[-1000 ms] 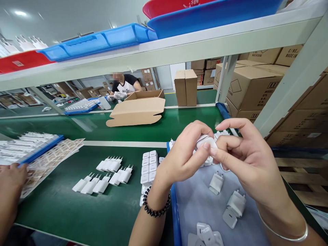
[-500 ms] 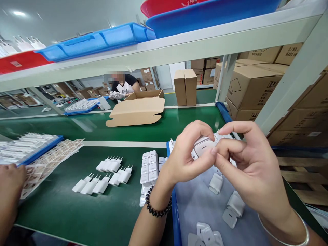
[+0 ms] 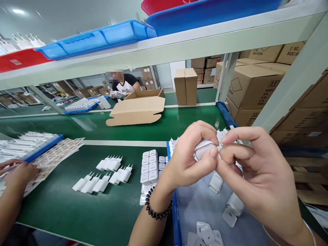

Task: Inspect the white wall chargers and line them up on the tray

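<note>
My left hand (image 3: 196, 155) pinches a white wall charger (image 3: 204, 147) between thumb and fingers, above a blue-rimmed tray (image 3: 176, 218). At the charger's right end, my right hand (image 3: 253, 171) is closed, its thumb and bent fingers pressed against it. The fingers hide that end. Below the hands, a loose charger (image 3: 215, 182) lies on the tray's grey lining, with another charger (image 3: 235, 204) farther right. Several flat white cover pieces (image 3: 206, 234) lie near the tray's front.
Several chargers with pins (image 3: 101, 184) lie on the green bench (image 3: 64, 212), beside stacked white blocks (image 3: 149, 167). Another person's hands (image 3: 22, 174) are at a patterned sheet (image 3: 56, 159) on the left. An overhead shelf (image 3: 164, 51) crosses above; a flattened carton (image 3: 137, 112) lies behind.
The charger has tilted in my left hand, and its slotted face no longer shows. My right hand has shifted slightly right and down. The other person's hands have moved inward over the sheet.
</note>
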### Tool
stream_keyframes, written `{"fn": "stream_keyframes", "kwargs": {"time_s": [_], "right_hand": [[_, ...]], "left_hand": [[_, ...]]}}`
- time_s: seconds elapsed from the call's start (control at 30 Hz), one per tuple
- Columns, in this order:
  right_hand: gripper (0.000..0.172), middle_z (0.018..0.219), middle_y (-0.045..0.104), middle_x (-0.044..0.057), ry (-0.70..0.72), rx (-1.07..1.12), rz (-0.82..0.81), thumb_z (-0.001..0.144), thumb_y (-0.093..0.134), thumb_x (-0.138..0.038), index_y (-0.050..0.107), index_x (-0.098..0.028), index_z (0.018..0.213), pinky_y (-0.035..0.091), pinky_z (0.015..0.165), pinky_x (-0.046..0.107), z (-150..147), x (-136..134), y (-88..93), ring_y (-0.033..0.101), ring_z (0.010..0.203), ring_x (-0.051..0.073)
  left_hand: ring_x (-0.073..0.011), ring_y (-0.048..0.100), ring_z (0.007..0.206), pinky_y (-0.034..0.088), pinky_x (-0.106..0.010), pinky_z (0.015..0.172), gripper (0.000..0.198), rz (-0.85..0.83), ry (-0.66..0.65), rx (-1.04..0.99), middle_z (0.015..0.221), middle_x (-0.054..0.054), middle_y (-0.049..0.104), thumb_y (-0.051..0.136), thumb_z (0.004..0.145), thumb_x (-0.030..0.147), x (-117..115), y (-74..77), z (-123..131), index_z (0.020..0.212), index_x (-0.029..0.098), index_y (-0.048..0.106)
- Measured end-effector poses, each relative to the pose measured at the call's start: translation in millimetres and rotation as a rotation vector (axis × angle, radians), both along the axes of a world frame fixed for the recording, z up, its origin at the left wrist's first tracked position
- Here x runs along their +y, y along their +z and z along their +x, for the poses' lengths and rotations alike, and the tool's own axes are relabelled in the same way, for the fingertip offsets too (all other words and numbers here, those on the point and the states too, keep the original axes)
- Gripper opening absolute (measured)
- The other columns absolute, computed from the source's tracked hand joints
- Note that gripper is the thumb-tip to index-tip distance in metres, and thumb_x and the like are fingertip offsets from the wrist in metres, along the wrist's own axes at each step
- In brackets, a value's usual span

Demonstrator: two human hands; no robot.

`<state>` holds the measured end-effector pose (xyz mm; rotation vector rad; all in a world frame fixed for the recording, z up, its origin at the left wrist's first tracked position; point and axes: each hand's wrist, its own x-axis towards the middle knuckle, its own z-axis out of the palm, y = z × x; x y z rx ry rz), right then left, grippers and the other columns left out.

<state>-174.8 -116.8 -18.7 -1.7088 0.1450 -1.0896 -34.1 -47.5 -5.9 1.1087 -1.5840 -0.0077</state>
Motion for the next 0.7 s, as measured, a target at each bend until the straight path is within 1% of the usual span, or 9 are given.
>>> {"fn": "stream_keyframes", "kwargs": {"time_s": [0.1,0.17,0.2,0.27,0.33,0.4,0.47,0.57,0.7], "right_hand": [[0.024,0.058,0.035,-0.010,0.061,0.005,0.052,0.097,0.063,-0.012,0.052,-0.032,0.107,0.028,0.043,0.024,2,0,-0.9,0.034,0.047,0.009],[0.024,0.058,0.033,-0.010,0.083,0.004,0.078,0.097,0.065,-0.013,0.053,-0.031,0.106,0.024,0.042,0.026,5,0,-1.5,0.033,0.046,0.009],[0.024,0.058,0.035,-0.010,0.085,0.002,0.079,0.097,0.066,-0.013,0.053,-0.031,0.105,0.025,0.043,0.026,7,0,-1.8,0.034,0.046,0.009],[0.023,0.060,0.042,-0.009,0.082,-0.011,0.062,0.097,0.067,-0.014,0.054,-0.030,0.106,0.031,0.046,0.026,10,-1,-2.8,0.040,0.050,0.010],[0.023,0.062,0.047,-0.009,0.069,-0.039,0.030,0.097,0.068,-0.014,0.055,-0.029,0.110,0.037,0.052,0.027,13,-2,-3.8,0.045,0.055,0.010],[0.027,0.065,0.049,-0.008,0.036,-0.064,0.001,0.097,0.069,-0.012,0.058,-0.029,0.115,0.041,0.057,0.027,14,-2,-4.7,0.048,0.057,0.010],[0.028,0.069,0.049,-0.007,0.022,-0.076,-0.006,0.097,0.068,-0.010,0.061,-0.028,0.117,0.042,0.059,0.027,15,-2,-5.1,0.048,0.059,0.009],[0.028,0.075,0.049,-0.005,0.078,-0.093,0.034,0.098,0.065,-0.010,0.063,-0.027,0.120,0.045,0.061,0.027,15,-3,-5.7,0.050,0.065,0.010],[0.028,0.078,0.052,-0.003,0.144,-0.102,0.090,0.100,0.063,-0.012,0.063,-0.028,0.122,0.046,0.062,0.029,14,-5,-6.6,0.053,0.069,0.013]], "left_hand": [[-0.0185,0.059,0.088,0.052,-0.035,0.080,0.013,-0.005,0.015,0.030,0.091,-0.003,0.059,0.059,0.099,0.031,0,-0.9,0,0.092,0.021,0.055],[-0.0180,0.058,0.085,0.051,-0.035,0.078,0.014,-0.023,0.020,0.066,0.090,-0.003,0.059,0.060,0.098,0.032,0,-2.1,0,0.091,0.021,0.056],[-0.0174,0.057,0.083,0.050,-0.034,0.076,0.014,-0.029,0.019,0.094,0.090,-0.003,0.058,0.061,0.098,0.032,0,-2.8,1,0.091,0.021,0.056],[-0.0166,0.056,0.081,0.050,-0.033,0.074,0.016,-0.008,-0.003,0.168,0.090,-0.003,0.058,0.059,0.098,0.035,-1,-4.4,2,0.091,0.021,0.056],[-0.0175,0.057,0.081,0.051,-0.034,0.072,0.021,0.065,-0.053,0.251,0.093,-0.005,0.058,0.054,0.099,0.040,-2,-5.7,5,0.092,0.021,0.053],[-0.0195,0.058,0.082,0.052,-0.036,0.073,0.025,0.139,-0.110,0.307,0.097,-0.007,0.058,0.052,0.099,0.045,-2,-6.7,8,0.093,0.021,0.051],[-0.0208,0.058,0.084,0.052,-0.037,0.072,0.029,0.172,-0.143,0.327,0.101,-0.008,0.058,0.055,0.095,0.050,-2,-7.1,9,0.096,0.021,0.050],[-0.0197,0.055,0.086,0.051,-0.035,0.071,0.038,0.171,-0.153,0.334,0.106,-0.007,0.055,0.066,0.087,0.053,0,-6.9,10,0.103,0.022,0.050],[-0.0196,0.055,0.088,0.053,-0.034,0.073,0.041,0.173,-0.160,0.317,0.111,-0.008,0.053,0.068,0.086,0.050,4,-6.4,11,0.111,0.023,0.051]]}}
